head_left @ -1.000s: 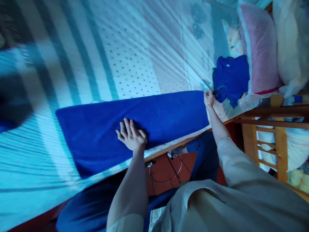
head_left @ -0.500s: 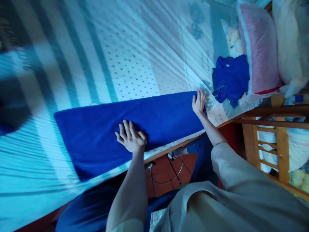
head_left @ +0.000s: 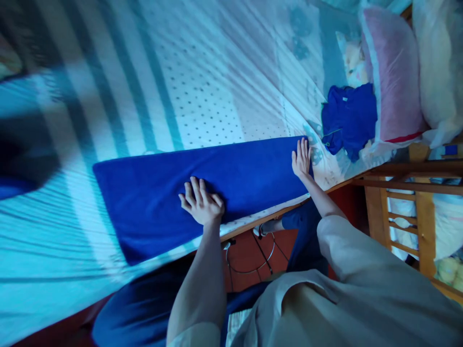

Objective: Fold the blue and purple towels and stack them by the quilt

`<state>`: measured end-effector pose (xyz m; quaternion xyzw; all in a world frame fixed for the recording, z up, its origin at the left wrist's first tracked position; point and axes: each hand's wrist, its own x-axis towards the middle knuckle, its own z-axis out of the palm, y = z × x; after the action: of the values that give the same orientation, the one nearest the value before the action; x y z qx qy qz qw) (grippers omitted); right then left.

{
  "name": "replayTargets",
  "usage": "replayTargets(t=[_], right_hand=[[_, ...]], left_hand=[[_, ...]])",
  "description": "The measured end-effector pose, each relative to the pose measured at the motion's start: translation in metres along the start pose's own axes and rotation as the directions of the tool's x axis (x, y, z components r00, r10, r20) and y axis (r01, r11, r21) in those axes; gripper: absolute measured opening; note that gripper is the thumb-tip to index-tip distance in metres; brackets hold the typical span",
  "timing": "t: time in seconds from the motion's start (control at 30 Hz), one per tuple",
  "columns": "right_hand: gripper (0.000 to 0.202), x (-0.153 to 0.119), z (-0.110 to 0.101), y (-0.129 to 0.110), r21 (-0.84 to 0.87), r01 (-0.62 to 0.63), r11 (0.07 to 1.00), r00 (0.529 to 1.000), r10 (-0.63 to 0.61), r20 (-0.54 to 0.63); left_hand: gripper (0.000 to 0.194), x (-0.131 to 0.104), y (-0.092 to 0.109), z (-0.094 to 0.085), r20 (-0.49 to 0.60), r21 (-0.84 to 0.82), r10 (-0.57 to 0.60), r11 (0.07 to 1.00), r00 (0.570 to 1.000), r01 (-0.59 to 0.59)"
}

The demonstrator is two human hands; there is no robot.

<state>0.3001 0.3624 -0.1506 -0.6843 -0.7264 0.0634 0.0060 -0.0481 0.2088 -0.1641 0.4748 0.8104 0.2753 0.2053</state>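
A long folded blue cloth [head_left: 159, 197] lies flat along the near edge of the bed, slightly wrinkled around my hands. My left hand [head_left: 203, 201] rests palm down near its middle, fingers spread. At the cloth's right end, my right hand [head_left: 302, 158] lies flat with its fingers stretched out toward the far edge. Neither hand grips anything.
Patterned sheets cover the bed [head_left: 206, 115]. A crumpled blue garment [head_left: 349, 115] lies to the right beside a pink pillow [head_left: 392, 72]. A wooden bed frame [head_left: 372, 207] stands at right, and a round wire frame [head_left: 249, 270] sits on the red floor below.
My right hand now lies flatter on the cloth's right end, which shows straighter around the fingers. The left hand stays at the middle of the cloth. The view has shifted slightly.
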Motion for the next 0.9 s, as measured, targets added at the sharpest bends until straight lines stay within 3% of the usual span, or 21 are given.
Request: replayTargets(t=[0.1,0.17,0.33,0.47,0.63,0.73,0.9], right_hand=[[0.064,-0.056,0.004,-0.006,0.020,0.068,0.997,0.994,-0.070,0.085],[0.065,-0.081,0.006,0.004,0.018,-0.018,1.000,0.996,0.016,0.092],[0.066,-0.083,0.004,0.026,0.012,-0.215,0.977,0.976,0.214,0.039],[0.066,-0.093,0.005,-0.016,0.021,-0.207,0.978,0.978,0.206,0.012],[0.064,-0.128,0.020,-0.086,0.069,-0.066,0.995,0.988,0.055,0.148],[0.064,-0.133,0.023,-0.099,0.093,-0.069,0.993,0.985,0.053,0.162],[0.063,-0.129,0.018,-0.096,0.140,-0.071,0.988,0.987,0.049,0.156]], left_hand=[[0.064,0.001,-0.001,0.001,0.008,0.005,-0.008,1.000,1.000,0.008],[0.065,0.001,-0.001,0.001,0.018,0.016,-0.010,1.000,1.000,0.010],[0.065,0.001,0.000,0.000,0.036,0.015,-0.017,1.000,0.999,0.017],[0.066,0.002,0.002,-0.002,0.055,-0.002,-0.025,1.000,0.998,0.025],[0.067,0.002,0.001,-0.002,0.056,0.027,-0.013,1.000,0.998,0.012],[0.065,0.002,0.000,0.000,0.038,0.053,-0.010,0.999,0.999,0.008],[0.064,0.002,0.005,0.001,0.031,0.081,0.005,0.997,1.000,-0.008]])
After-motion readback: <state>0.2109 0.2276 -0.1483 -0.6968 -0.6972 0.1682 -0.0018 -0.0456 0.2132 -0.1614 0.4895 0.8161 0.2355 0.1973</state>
